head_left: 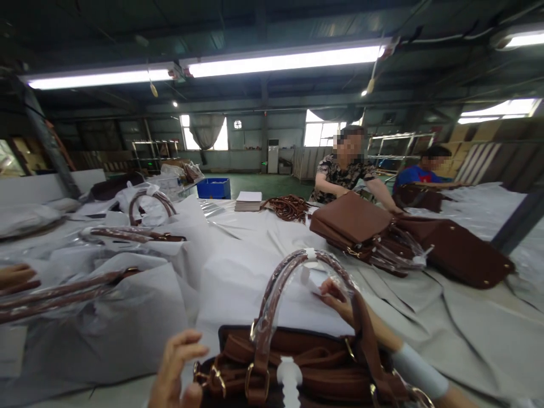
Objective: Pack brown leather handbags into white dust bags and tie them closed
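Fingers (pixel 335 294) of the right hand (pixel 340 300) are pinching the clear plastic wrap on the arched handles (pixel 289 272) of a brown leather handbag (pixel 297 362) sitting at the bottom centre of the frame on the white-papered tabletop (pixel 467 317). Left hand (pixel 176 368) is hovering at the lower left, fingers loosely spread, holding nothing, just beside the bag's buckled strap (pixel 221 379). Judging by its look, the bag is soft-sided yet fairly weighty, the wrap slick, so the stiff handles or the body offer the surest hold. At the right of the frame, a co-worker (pixel 344 175) is handling another brown bag (pixel 352 221); wrapped bags (pixel 106 283) are lying at the left.
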### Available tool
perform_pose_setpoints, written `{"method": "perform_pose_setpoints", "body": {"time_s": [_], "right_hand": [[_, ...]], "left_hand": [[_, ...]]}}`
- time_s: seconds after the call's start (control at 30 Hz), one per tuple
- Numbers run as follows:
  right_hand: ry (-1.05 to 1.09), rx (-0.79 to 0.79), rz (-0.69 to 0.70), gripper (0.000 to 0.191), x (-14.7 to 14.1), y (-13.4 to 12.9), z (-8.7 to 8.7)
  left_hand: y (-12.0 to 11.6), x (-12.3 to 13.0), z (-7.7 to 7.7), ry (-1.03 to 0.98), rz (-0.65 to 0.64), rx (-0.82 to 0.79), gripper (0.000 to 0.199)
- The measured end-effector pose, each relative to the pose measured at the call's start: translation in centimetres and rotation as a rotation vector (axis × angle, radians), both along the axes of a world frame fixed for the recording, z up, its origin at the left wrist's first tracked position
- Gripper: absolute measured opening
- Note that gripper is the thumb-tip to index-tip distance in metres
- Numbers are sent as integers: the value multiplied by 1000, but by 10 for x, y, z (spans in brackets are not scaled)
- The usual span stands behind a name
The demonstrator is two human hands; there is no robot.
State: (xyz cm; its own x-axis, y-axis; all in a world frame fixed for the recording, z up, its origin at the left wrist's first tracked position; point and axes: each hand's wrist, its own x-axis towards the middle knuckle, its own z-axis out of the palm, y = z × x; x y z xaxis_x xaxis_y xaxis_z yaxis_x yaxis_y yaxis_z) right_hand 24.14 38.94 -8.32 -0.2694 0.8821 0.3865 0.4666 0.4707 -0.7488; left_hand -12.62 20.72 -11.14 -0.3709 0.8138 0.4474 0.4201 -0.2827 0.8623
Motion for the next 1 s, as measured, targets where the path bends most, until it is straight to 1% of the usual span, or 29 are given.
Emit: {"method": "perform_pose_setpoints", "body": {"time_s": [0.07,0.1,0.13,0.2,0.23,0.27,0.3,0.33,0.4,0.47,0.5,0.57,0.63,0.7,0.73,0.8,0.87,0.9,0.93,1.0], "right_hand": [[17,-33,70,35,4,-15,23],[37,-59,99,38,5,-22,34],[60,-89,115,40,4,-29,43],[89,-152,132,40,4,-39,56],[91,-167,127,39,4,-43,59],[85,-171,122,37,4,-46,62],[76,-169,117,36,5,-49,64],[69,-165,113,34,6,-51,65],[66,-159,101,31,8,-56,67],[70,-158,90,29,8,-61,69],[72,-155,88,29,7,-64,69],[75,-151,85,29,6,-69,69],[72,-148,92,32,7,-71,70],[99,-126,88,33,12,-71,75],[145,-97,58,33,15,-71,79],[288,-3,-46,39,21,-74,94],[394,90,-127,42,20,-85,111],[390,111,-118,39,16,-92,120],[342,111,-74,34,8,-101,128],[153,75,68,29,-14,-118,139]], "left_hand": [[17,-7,36,124,86,124,41],[30,-8,56,175,90,172,37],[45,-5,77,256,44,201,38],[77,6,113,467,-85,216,53],[93,14,128,574,-184,184,64],[109,22,139,676,-294,126,75],[123,31,147,763,-402,49,84],[136,39,152,828,-509,-42,91],[157,55,154,887,-687,-214,101],[170,68,149,874,-810,-326,105],[173,73,145,851,-858,-366,104],[176,81,137,795,-926,-417,94],[176,84,129,722,-975,-452,77],[174,84,123,648,-1003,-460,58],[173,83,120,606,-1016,-463,49],[172,80,118,526,-1040,-462,36],[170,78,118,451,-1060,-453,31],[169,78,119,415,-1071,-449,31],[167,78,120,381,-1083,-447,32],[163,79,122,324,-1115,-454,31]]}}
